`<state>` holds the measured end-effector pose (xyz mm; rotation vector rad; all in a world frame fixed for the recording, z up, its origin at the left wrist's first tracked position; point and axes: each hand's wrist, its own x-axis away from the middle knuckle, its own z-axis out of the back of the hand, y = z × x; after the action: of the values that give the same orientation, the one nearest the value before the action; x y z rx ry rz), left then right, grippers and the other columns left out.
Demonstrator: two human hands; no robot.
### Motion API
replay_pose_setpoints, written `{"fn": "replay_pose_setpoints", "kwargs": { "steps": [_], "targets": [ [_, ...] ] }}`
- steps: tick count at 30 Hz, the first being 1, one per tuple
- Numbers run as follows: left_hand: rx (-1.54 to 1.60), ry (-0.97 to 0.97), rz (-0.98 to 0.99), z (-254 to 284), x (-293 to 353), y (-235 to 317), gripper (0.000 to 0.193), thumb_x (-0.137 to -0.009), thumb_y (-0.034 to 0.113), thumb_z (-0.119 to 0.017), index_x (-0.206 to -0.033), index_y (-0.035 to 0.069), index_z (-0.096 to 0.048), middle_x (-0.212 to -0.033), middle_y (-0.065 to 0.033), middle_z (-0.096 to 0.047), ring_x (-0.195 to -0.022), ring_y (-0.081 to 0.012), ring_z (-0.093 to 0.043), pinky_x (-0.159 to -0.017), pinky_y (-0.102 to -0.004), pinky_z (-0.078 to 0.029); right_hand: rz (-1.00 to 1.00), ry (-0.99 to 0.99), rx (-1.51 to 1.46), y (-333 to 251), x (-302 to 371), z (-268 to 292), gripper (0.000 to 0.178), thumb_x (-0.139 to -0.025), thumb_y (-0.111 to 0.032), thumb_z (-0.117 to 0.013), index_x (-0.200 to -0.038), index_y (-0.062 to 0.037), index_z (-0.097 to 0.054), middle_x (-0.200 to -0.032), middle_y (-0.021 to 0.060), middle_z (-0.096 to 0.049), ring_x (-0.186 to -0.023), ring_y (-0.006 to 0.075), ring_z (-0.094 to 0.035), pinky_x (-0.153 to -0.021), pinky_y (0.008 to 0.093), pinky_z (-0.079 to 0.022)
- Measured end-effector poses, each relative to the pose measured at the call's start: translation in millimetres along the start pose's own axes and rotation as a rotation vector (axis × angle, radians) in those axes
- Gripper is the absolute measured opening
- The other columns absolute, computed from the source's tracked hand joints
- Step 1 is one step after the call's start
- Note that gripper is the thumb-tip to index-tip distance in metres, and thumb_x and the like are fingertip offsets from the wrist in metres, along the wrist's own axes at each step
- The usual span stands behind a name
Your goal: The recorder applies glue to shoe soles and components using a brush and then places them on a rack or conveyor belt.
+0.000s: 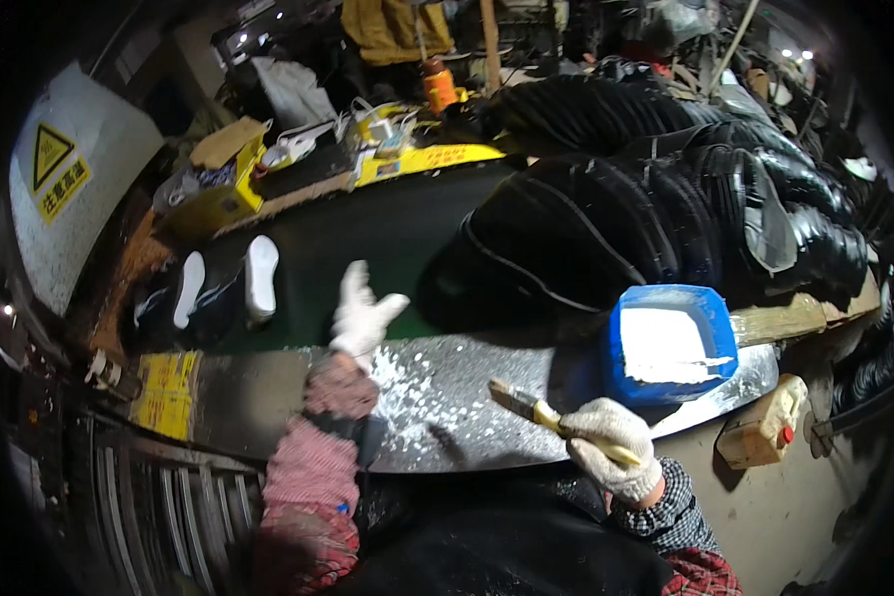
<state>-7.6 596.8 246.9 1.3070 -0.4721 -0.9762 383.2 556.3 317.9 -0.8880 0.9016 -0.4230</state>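
My right hand (611, 447), in a white knit glove, is closed round the pale handle of a flat brush (522, 401); the bristles point left over a grey metal ledge (258, 402). My left hand (366, 313), also gloved, reaches out with thumb and fingers apart and nothing in it, above the near edge of a dark green belt (318, 228). Left of it, two white soles (260, 276) face up on dark shoe-like pieces whose shape is partly lost in shadow. Beside my right hand stands a blue tub (656, 387) holding a thick white substance (661, 343).
White splatters (407, 402) cover the ledge between my hands. Large stacks of shiny black curved pieces (586, 219) lie at the right. A yellow box (219, 204) and an orange bottle (440, 87) stand behind the belt. At the lower right is a plastic jug (762, 427) with a red cap.
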Motion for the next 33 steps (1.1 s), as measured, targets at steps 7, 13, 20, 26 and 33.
{"fn": "replay_pose_setpoints", "kwargs": {
  "steps": [7, 13, 20, 26, 33],
  "targets": [
    [1.227, -0.232, 0.806, -107, -66, 5, 0.076, -0.088, 0.062, -0.054, -0.135, 0.004, -0.047, -0.134, -0.0171, -0.052, -0.125, -0.0386, -0.046, -0.11, -0.0527, -0.033, 0.12, 0.237, 0.027, -29, 2, 83, 0.033, -0.092, -0.021, -0.059, -0.115, 0.0024, -0.058, -0.087, 0.0161, -0.065, -0.072, 0.0221, -0.064, -0.062, 0.0304, -0.053],
    [1.132, -0.155, 0.766, -152, -49, 74, 0.073, -0.09, 0.065, -0.048, -0.131, 0.005, -0.053, -0.128, -0.0141, -0.06, -0.116, -0.0312, -0.057, -0.101, -0.0426, -0.046, 0.156, 0.253, 0.097, -17, -89, 145, 0.031, -0.095, -0.014, -0.059, -0.123, -0.0012, -0.053, -0.101, 0.0145, -0.065, -0.095, 0.0227, -0.065, -0.084, 0.0297, -0.053],
    [1.308, -0.173, 0.672, -145, -28, 59, 0.046, -0.098, 0.045, -0.046, -0.117, 0.007, -0.064, -0.119, -0.0115, -0.065, -0.11, -0.0262, -0.062, -0.091, -0.0399, -0.051, 0.283, 0.012, 0.775, 46, -248, 99, 0.019, -0.086, -0.011, -0.063, -0.104, -0.0087, -0.058, -0.076, 0.0184, -0.063, -0.071, 0.0365, -0.065, -0.061, 0.042, -0.052],
    [1.42, -0.11, 0.541, -132, -7, 72, 0.049, -0.094, 0.044, -0.056, -0.119, 0.002, -0.061, -0.121, -0.015, -0.064, -0.11, -0.0284, -0.062, -0.096, -0.0422, -0.05, -0.01, -0.114, 1.134, 106, -281, 34, 0.015, -0.089, -0.018, -0.052, -0.09, -0.0036, -0.056, -0.075, 0.0216, -0.064, -0.073, 0.0397, -0.066, -0.063, 0.0466, -0.052],
    [1.348, -0.134, 0.339, -46, 41, 67, 0.088, -0.08, 0.071, -0.056, -0.137, 0.004, -0.046, -0.138, -0.0157, -0.05, -0.128, -0.0329, -0.046, -0.108, -0.0526, -0.036, 0.204, 0.003, 0.794, 20, -238, -66, 0.01, -0.083, -0.016, -0.056, -0.089, -0.0087, -0.053, -0.071, 0.0186, -0.061, -0.068, 0.0379, -0.063, -0.06, 0.0482, -0.052]
  ]
}}
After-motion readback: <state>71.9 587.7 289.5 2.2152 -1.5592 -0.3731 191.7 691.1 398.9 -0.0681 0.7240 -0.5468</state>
